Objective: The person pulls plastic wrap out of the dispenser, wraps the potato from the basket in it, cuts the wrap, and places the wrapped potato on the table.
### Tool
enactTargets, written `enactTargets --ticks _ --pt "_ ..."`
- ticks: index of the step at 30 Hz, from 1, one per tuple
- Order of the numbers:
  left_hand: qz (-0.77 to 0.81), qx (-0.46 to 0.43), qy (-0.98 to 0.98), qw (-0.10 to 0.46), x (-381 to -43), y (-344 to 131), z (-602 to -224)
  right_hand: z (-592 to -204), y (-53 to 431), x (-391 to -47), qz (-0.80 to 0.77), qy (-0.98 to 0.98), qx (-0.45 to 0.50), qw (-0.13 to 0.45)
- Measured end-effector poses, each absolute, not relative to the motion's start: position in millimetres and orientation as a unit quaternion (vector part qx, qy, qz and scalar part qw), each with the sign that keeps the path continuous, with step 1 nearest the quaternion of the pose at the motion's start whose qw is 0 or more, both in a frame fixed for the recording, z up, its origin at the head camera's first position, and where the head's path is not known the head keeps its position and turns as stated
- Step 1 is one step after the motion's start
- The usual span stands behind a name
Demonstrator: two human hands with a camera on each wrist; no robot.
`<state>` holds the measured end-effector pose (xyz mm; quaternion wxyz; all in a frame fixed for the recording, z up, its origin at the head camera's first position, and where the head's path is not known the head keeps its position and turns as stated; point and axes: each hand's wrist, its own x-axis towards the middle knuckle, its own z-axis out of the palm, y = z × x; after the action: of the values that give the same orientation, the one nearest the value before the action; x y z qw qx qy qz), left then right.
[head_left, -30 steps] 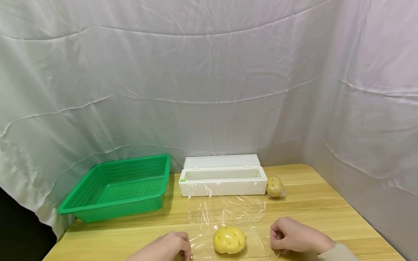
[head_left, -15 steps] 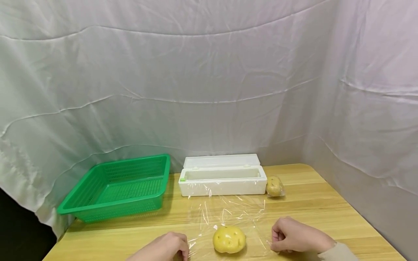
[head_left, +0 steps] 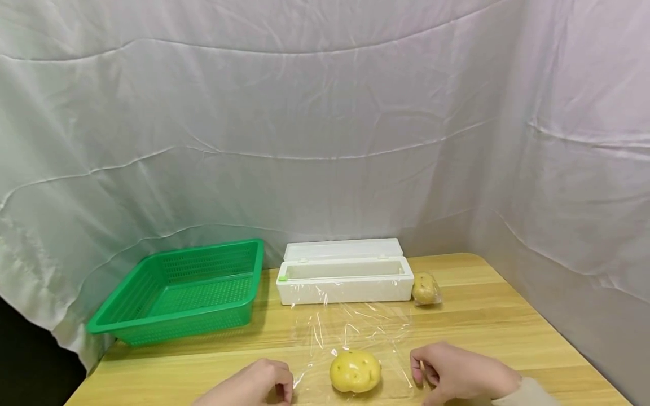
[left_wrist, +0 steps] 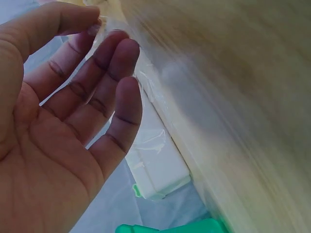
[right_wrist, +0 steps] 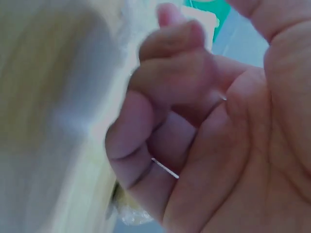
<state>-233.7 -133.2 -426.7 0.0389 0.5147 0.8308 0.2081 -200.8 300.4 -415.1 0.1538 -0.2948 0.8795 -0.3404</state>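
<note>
A yellow potato (head_left: 355,371) rests on a sheet of clear plastic wrap (head_left: 325,327) spread over the table. To the left of it, my left hand (head_left: 254,382) pinches the wrap's edge; the left wrist view shows film between thumb and index finger, with the other fingers loosely bent. My right hand (head_left: 457,369) is at the right edge of the sheet. Its thumb stands apart from the bent index finger, and no film shows between them. In the right wrist view, the remaining fingers (right_wrist: 131,126) are loosely curled.
Behind the sheet stands a white plastic wrap dispenser box (head_left: 346,292), lid raised, with film over its front. A film-wrapped potato (head_left: 425,288) sits against its right end. A green basket (head_left: 183,304) is at the back left. Grey cloth (head_left: 325,124) hangs behind the table.
My right hand has spread thumb and index finger apart from a curled grip at the wrap's edge and shifted slightly left. The left hand has barely moved; the potato stays put.
</note>
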Motion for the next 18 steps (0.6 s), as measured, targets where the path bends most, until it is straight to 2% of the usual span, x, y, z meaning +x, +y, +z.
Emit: enactTargets --ticks 7,18 --pt "0.237 0.486 0.837 0.077 -232.8 -135.5 -423.8 -420.7 299.0 -202.3 -0.305 0.896 -0.302 0.11" --pt "0.209 0.479 0.849 0.08 -230.8 -135.3 -420.3 -416.1 303.0 -200.0 -0.304 0.901 -0.287 0.121"
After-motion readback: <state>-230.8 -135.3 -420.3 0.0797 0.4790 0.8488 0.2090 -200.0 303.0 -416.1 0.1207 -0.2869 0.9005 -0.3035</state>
